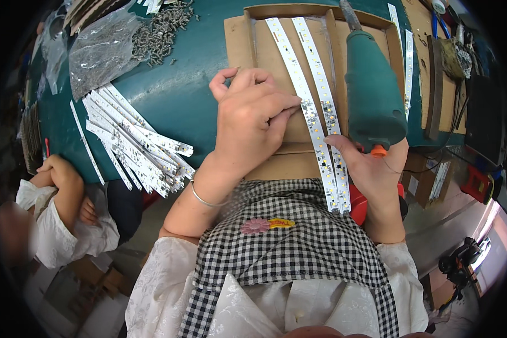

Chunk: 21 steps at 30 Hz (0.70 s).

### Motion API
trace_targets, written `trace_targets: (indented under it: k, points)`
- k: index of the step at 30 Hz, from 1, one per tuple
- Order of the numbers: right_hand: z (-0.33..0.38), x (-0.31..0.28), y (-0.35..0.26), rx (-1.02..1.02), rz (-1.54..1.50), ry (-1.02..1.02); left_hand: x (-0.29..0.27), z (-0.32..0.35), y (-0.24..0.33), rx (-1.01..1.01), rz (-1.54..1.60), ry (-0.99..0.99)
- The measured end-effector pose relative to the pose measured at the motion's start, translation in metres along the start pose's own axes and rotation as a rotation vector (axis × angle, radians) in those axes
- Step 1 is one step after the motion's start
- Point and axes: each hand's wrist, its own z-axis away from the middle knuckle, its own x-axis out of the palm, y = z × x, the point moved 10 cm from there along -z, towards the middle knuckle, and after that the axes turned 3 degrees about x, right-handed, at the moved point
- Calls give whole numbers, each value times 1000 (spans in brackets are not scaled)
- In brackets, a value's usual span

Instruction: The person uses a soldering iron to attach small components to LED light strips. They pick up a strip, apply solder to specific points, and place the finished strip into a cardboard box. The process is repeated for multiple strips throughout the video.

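My left hand [252,115] rests on a cardboard tray [248,39], its fingertips pressing on the left edge of two long white LED strips [312,101] that lie side by side across the tray and hang over its near edge. My right hand [374,169] grips a green electric screwdriver [372,93], which stands upright just right of the strips, its orange tip end by my thumb. My thumb touches the right strip.
A heap of white LED strips [135,143] lies on the green table [180,90] to the left. Behind it are clear plastic bags [98,48] and a pile of small screws [163,31]. A seated person [62,214] is at the left. Tools lie at far right.
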Motion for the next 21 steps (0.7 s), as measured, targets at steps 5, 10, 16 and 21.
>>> trace_targets:
  k: [5,10,16,21]
  points:
    - [14,-21,2,-82,-235,74,-2,-1,-1,-29,35,18]
    - [30,-55,10,187,-603,131,-2,2,-2,-2,49,44]
    - [56,-65,30,330,-579,42,-2,-1,1,11,25,24]
    - [55,-68,32,296,-650,54,0,-6,14,74,-93,-23]
